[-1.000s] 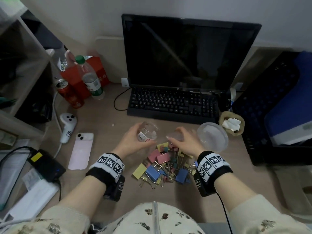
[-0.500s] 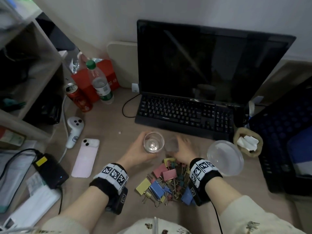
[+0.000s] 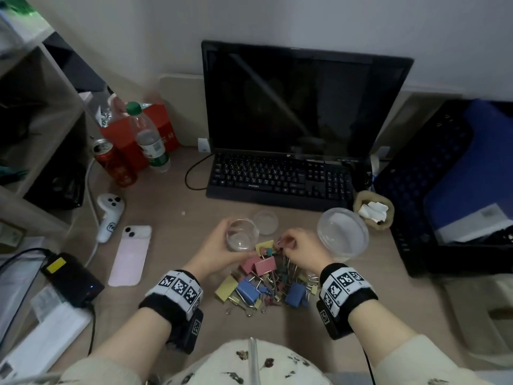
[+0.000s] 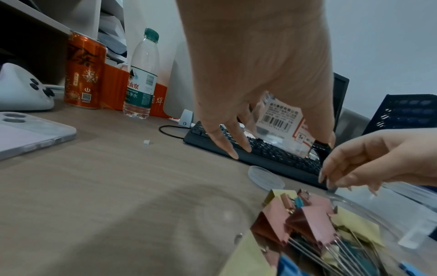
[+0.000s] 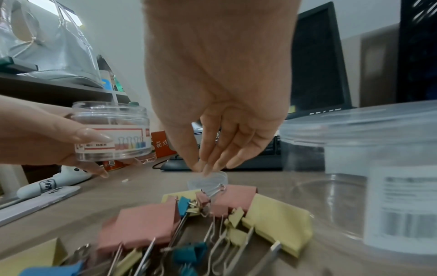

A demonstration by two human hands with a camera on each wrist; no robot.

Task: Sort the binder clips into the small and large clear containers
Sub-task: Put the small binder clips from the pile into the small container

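My left hand (image 3: 215,243) grips the small clear container (image 3: 241,236), lidless and empty, just above the desk at the far left edge of the clip pile; its label shows in the left wrist view (image 4: 281,121). A heap of binder clips (image 3: 266,282), large and small, pink, yellow and blue, lies before me. My right hand (image 3: 291,247) hovers over the pile's far edge, fingers gathered and pointing down (image 5: 205,168) just above a small pink clip (image 5: 203,198), holding nothing. The large clear container (image 3: 342,234) stands open to the right.
The small lid (image 3: 265,222) lies on the desk behind the pile, before the keyboard (image 3: 277,176). A pink phone (image 3: 130,254), a white controller (image 3: 109,215), a can (image 3: 115,165) and a bottle (image 3: 151,140) stand at left. Black crates (image 3: 444,190) fill the right.
My right hand left the lid on the desk behind the pile and drew back over the clips. The left hand still holds the small container, now upright with its mouth up.
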